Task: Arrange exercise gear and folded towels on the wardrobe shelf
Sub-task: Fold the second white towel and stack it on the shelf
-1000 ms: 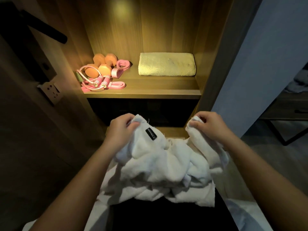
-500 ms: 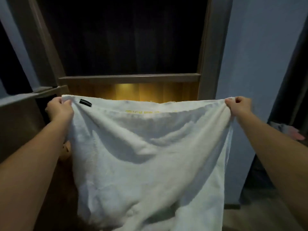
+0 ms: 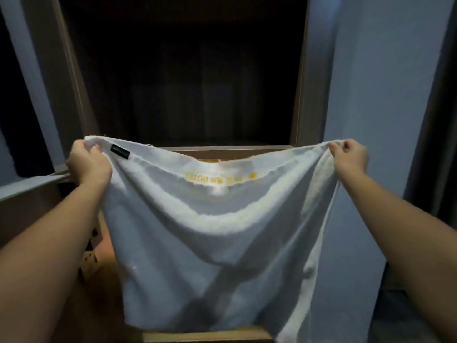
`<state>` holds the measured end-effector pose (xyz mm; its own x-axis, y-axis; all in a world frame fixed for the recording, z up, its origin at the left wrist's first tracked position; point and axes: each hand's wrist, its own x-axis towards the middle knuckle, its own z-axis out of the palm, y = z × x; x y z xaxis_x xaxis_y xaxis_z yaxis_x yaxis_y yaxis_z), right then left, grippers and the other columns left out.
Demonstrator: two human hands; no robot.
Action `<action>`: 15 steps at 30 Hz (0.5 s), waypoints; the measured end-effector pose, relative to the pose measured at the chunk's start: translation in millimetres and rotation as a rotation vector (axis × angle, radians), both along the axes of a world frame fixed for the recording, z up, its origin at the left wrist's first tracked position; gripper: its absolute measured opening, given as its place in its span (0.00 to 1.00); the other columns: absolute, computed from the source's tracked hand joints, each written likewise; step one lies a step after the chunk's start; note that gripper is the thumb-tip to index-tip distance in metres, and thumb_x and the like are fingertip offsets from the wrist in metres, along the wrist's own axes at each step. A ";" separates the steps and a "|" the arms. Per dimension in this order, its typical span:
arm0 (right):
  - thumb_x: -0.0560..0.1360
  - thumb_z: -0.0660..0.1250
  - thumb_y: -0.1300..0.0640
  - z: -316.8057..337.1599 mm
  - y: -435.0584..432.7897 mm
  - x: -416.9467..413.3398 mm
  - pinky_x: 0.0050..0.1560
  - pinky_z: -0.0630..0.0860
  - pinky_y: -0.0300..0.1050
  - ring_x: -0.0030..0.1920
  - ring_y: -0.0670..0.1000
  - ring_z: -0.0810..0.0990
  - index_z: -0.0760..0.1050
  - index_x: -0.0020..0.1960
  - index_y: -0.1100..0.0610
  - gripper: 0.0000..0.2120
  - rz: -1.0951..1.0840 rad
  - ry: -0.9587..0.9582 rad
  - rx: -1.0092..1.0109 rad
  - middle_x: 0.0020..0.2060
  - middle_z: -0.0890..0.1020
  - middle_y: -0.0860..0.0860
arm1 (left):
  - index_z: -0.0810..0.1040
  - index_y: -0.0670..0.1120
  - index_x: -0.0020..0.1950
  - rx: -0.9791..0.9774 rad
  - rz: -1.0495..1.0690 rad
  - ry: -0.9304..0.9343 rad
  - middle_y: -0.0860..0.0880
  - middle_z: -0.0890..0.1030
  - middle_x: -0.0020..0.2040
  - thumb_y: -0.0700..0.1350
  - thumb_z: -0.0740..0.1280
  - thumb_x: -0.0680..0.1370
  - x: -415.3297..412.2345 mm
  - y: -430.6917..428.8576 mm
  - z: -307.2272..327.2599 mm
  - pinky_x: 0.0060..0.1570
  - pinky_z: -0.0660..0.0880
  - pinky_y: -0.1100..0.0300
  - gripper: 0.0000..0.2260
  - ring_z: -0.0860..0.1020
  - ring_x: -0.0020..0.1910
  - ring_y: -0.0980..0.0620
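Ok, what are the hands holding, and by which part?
Both hold one white towel by its top corners: the left hand grips the corner beside the black tag, the right hand pinches the opposite one.

Walls and a socket in dim light

A pale blue wall [image 3: 371,95] fills the right side, with a dark vertical strip [image 3: 444,120] beside it at the frame's edge. At lower left, a wall socket [image 3: 89,259] sits on a warm-lit surface below a grey ledge [image 3: 27,188]. A pale slanted post [image 3: 27,78] rises at upper left.
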<state>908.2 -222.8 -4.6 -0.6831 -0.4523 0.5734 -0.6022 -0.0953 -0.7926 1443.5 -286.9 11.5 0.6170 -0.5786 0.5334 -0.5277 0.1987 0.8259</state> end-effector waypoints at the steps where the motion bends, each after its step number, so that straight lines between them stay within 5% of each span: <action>1: 0.77 0.67 0.53 1.9 -1.9 1.6 0.40 0.64 0.46 0.40 0.54 0.72 0.73 0.41 0.60 0.12 -0.002 0.000 -0.005 0.38 0.74 0.56 | 0.75 0.38 0.59 0.056 -0.002 0.001 0.35 0.78 0.58 0.44 0.60 0.81 -0.2 -2.2 -4.5 0.56 0.70 0.51 0.12 0.75 0.58 0.37; 4: 0.77 0.66 0.52 -13.0 -4.8 3.9 0.42 0.67 0.47 0.43 0.57 0.75 0.75 0.43 0.61 0.12 0.019 0.009 0.187 0.39 0.75 0.56 | 0.75 0.41 0.58 0.149 -0.023 -0.019 0.36 0.77 0.58 0.45 0.60 0.81 -2.1 -3.4 -26.9 0.57 0.71 0.48 0.11 0.76 0.57 0.36; 6: 0.77 0.66 0.52 -26.0 -6.9 2.6 0.38 0.64 0.47 0.39 0.56 0.72 0.72 0.41 0.62 0.14 0.021 0.016 0.142 0.36 0.74 0.57 | 0.74 0.43 0.55 0.098 -0.008 -0.003 0.37 0.78 0.57 0.46 0.59 0.81 -3.4 -3.5 -39.2 0.56 0.71 0.48 0.09 0.76 0.56 0.37; 10: 0.78 0.65 0.52 -51.8 -5.4 -4.2 0.42 0.64 0.47 0.42 0.57 0.73 0.69 0.39 0.59 0.14 -0.038 -0.087 0.233 0.39 0.75 0.59 | 0.74 0.45 0.60 0.343 0.083 -0.063 0.36 0.76 0.60 0.48 0.59 0.82 -0.5 -6.5 -63.9 0.58 0.72 0.42 0.11 0.75 0.59 0.33; 15: 0.78 0.65 0.53 -74.5 -6.9 23.6 0.34 0.63 0.46 0.38 0.54 0.72 0.72 0.40 0.63 0.14 0.094 -0.033 0.226 0.35 0.74 0.55 | 0.74 0.47 0.56 0.239 -0.109 -0.177 0.42 0.78 0.52 0.49 0.58 0.83 -35.5 -3.4 -77.7 0.52 0.76 0.45 0.09 0.77 0.51 0.41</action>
<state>931.8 -229.8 -79.1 -0.6490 -0.6287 0.4283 -0.5723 0.0326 -0.8194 1408.0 -290.3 -66.2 0.4542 -0.7582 0.4677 -0.6534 0.0734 0.7535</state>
